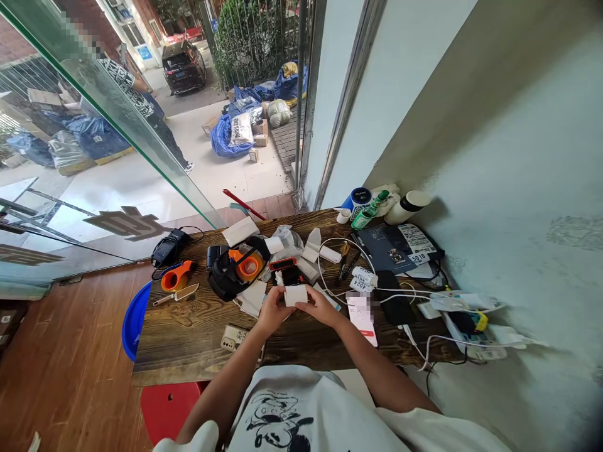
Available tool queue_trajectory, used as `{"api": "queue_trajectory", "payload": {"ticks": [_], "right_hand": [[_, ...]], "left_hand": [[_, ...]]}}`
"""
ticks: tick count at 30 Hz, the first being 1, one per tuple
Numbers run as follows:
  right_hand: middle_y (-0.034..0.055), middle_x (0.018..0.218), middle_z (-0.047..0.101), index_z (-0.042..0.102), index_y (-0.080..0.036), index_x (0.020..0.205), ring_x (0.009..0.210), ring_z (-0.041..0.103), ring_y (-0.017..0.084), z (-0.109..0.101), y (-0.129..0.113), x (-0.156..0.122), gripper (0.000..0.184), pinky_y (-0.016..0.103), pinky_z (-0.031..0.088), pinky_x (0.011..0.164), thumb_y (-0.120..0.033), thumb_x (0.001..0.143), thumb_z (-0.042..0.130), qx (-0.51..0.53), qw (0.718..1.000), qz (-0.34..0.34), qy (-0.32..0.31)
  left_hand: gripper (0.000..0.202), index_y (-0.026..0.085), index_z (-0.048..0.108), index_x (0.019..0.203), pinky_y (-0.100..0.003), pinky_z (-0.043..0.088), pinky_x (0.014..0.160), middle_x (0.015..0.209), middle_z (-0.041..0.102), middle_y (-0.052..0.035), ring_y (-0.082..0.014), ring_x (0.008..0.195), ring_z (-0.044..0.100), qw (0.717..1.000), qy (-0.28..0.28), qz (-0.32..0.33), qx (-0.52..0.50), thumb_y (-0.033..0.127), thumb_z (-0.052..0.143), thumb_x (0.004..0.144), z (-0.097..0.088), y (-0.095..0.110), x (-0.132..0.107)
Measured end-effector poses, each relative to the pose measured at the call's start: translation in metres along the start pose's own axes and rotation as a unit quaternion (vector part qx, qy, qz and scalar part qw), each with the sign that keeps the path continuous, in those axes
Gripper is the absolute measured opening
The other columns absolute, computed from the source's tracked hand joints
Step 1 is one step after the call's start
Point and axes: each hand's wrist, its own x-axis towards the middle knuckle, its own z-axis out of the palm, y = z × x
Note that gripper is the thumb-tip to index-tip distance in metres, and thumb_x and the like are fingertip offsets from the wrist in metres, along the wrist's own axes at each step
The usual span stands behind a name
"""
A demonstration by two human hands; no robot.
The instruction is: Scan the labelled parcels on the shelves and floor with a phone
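Note:
A small white box (296, 295) is held between my two hands above the front middle of the wooden table. My left hand (272, 311) grips its left side, while the fingers of my right hand (321, 307) close on its right side. Just beyond the hands lie white packaging pieces (254, 297) and a dark red-and-black item (285, 270). To the left, a black headset-like object (226, 276) has an orange tape dispenser (258, 269) lying against it. A phone with a patterned case (233, 337) rests near my left forearm.
On the wooden table (188, 339), a second orange tape dispenser (175, 278), a knife (181, 293) and a black power adapter (170, 247) lie left. White cables (400, 295), a dark package (393, 248) and bottles (370, 210) crowd the right. A glass door (155, 144) stands ahead.

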Motion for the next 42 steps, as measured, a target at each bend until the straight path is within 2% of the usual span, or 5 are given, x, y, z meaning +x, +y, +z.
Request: {"api": "queue_trajectory", "payload": {"ticks": [5, 12, 26, 33, 42], "right_hand": [[0.0079, 0.095, 0.071, 0.061, -0.015, 0.108, 0.086, 0.069, 0.024, -0.025, 0.028, 0.022, 0.048, 0.036, 0.056, 0.073, -0.034, 0.066, 0.077, -0.067, 0.997, 0.019, -0.023], [0.0108, 0.112, 0.065, 0.065, -0.019, 0.110, 0.109, 0.056, 0.029, -0.039, 0.034, 0.073, 0.042, 0.046, 0.043, 0.096, -0.021, 0.069, 0.075, -0.230, 0.972, -0.030, 0.030], [0.0114, 0.098, 0.068, 0.068, -0.016, 0.100, 0.104, 0.054, 0.030, -0.023, 0.039, 0.101, 0.034, 0.040, 0.044, 0.090, -0.013, 0.067, 0.074, -0.425, 0.905, -0.028, -0.013], [0.0107, 0.090, 0.067, 0.070, -0.018, 0.092, 0.097, 0.058, 0.030, -0.013, 0.033, 0.107, 0.027, 0.038, 0.044, 0.087, -0.012, 0.066, 0.075, -0.454, 0.891, 0.013, -0.002], [0.0078, 0.103, 0.065, 0.067, -0.019, 0.110, 0.103, 0.057, 0.025, -0.021, 0.032, 0.090, 0.040, 0.035, 0.045, 0.092, -0.015, 0.071, 0.075, -0.440, 0.898, -0.003, 0.021]], "left_hand": [[0.041, 0.018, 0.056, 0.103, -0.032, 0.052, 0.084, 0.104, 0.064, -0.0071, -0.0188, 0.096, 0.062, 0.991, -0.011, -0.014, 0.134, 0.020, 0.074, 0.066, 0.002, -0.029, 0.021], [0.038, 0.018, 0.060, 0.115, -0.045, 0.033, 0.108, 0.120, 0.060, -0.0106, -0.0268, 0.124, 0.043, 0.894, 0.003, 0.028, 0.447, 0.008, 0.054, 0.079, -0.014, -0.028, 0.060], [0.026, 0.017, 0.068, 0.101, -0.040, 0.038, 0.103, 0.117, 0.057, -0.0097, -0.0262, 0.116, 0.044, 0.869, 0.136, -0.034, 0.475, 0.011, 0.051, 0.081, -0.002, -0.043, 0.062], [0.022, 0.017, 0.072, 0.092, -0.042, 0.038, 0.099, 0.115, 0.057, -0.0122, -0.0294, 0.111, 0.043, 0.853, 0.115, -0.075, 0.503, 0.017, 0.053, 0.081, -0.006, -0.034, 0.068], [0.033, 0.015, 0.069, 0.108, -0.042, 0.038, 0.098, 0.125, 0.049, -0.0177, -0.0325, 0.117, 0.044, 0.864, 0.105, -0.106, 0.482, 0.020, 0.056, 0.078, 0.000, -0.038, 0.077]]}}
